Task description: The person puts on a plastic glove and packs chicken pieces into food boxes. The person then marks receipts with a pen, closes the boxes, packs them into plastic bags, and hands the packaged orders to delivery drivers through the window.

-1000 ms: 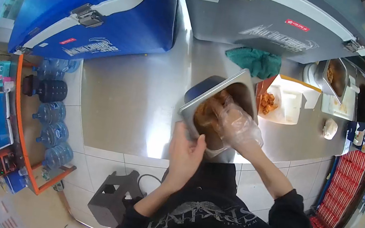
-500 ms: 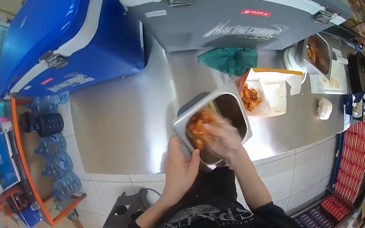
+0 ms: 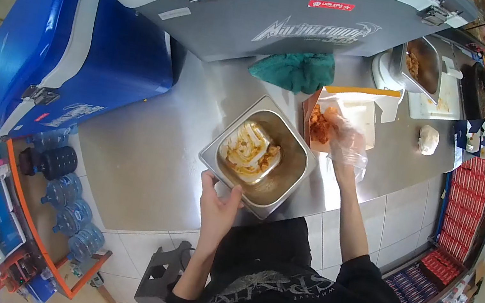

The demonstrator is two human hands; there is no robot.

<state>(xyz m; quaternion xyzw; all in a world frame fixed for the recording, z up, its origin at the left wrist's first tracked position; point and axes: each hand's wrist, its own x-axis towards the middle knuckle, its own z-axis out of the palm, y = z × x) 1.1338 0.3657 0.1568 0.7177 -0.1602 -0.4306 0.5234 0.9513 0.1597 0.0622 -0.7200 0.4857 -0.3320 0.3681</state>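
Note:
My left hand (image 3: pixel 218 206) grips the near-left rim of a deep steel pan (image 3: pixel 288 189), thumb over the edge. Orange sauce streaks and a few scraps (image 3: pixel 267 156) coat its bottom. My right hand (image 3: pixel 347 145), in a clear plastic glove, is inside an open paper takeaway box (image 3: pixel 362 117). Its slightly blurred fingers close around saucy fried chicken pieces (image 3: pixel 319 126) at the box's left side. Part of the chicken is hidden by the glove.
A green cloth (image 3: pixel 295 71) lies behind the pan, before a grey cooler (image 3: pixel 238 27). A blue cooler (image 3: pixel 111 50) stands left. Farther right are another steel pan (image 3: pixel 429 67) with food on a white scale (image 3: pixel 385 73), a white board (image 3: pixel 438 108) and a wrapped bundle (image 3: pixel 428 140).
My right hand has moved right, out of the pan and into the paper box. The chicken that was in the pan is gone from it, leaving sauce and scraps. My left hand still holds the rim.

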